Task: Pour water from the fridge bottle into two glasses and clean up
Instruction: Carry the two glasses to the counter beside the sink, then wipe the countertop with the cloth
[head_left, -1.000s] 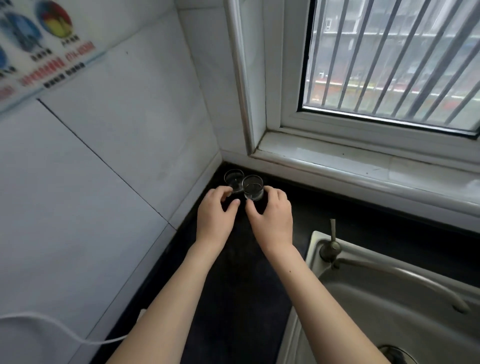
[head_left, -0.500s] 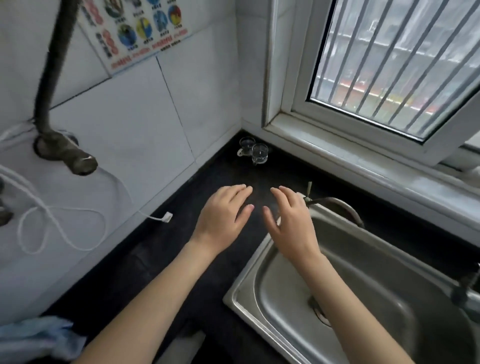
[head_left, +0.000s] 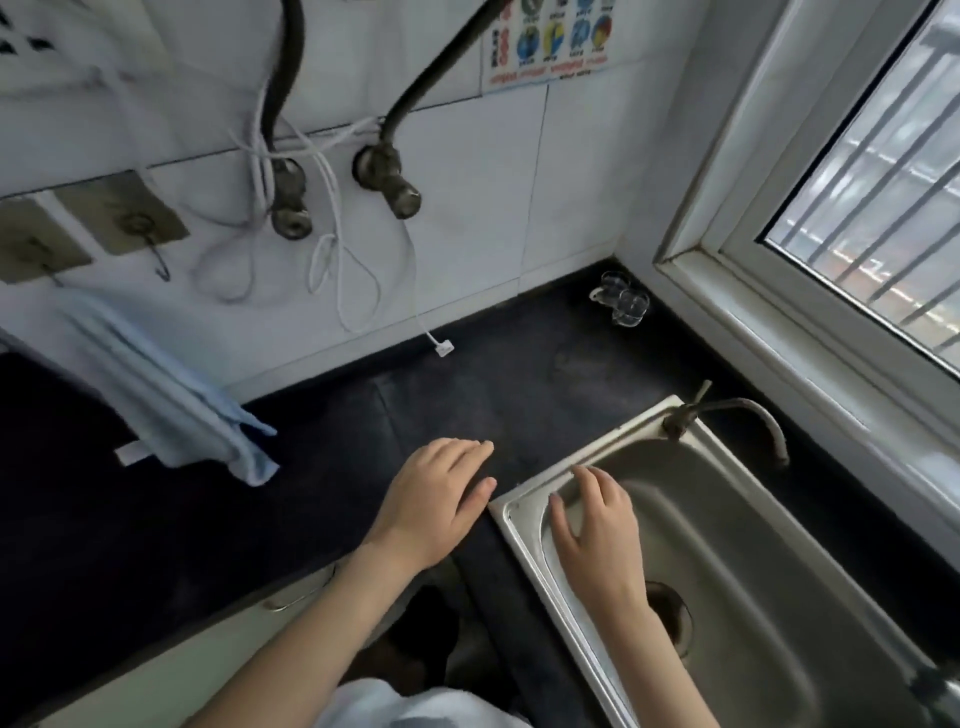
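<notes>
head view: two glasses (head_left: 621, 301) touching in the counter corner under the window, well apart from you. left hand (head_left: 436, 501) and right hand (head_left: 597, 519) relaxed, fingers straight, holding nothing. bottle unseen; fetch it next, i judge

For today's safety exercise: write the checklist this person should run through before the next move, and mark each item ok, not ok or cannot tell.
1. Left hand free: ok, open above the counter.
2. Right hand free: ok, open over the sink.
3. Two glasses upright, side by side in the corner: ok.
4. Glasses empty: cannot tell, too blurred.
5. Bottle put away: cannot tell, not in view.
6. Tap off: ok, no water running.
</notes>
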